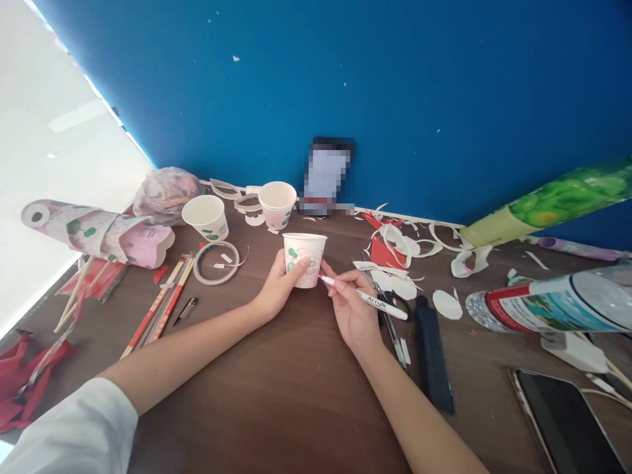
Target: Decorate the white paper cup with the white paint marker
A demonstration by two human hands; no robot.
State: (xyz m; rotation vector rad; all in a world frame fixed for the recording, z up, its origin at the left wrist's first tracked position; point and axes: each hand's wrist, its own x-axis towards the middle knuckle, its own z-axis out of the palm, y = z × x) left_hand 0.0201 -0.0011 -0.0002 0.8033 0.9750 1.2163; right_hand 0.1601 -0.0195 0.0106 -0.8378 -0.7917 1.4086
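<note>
My left hand is wrapped around a white paper cup with a green leaf print, which stands upright on the brown table. My right hand pinches a white acrylic marker, and its pink tip touches the cup's right side. Two more paper cups stand behind, near the blue wall.
A roll of tape, chopsticks and a sleeve of stacked cups lie at the left. Scissors, a black case, paper scraps, a lying water bottle and a phone are at the right.
</note>
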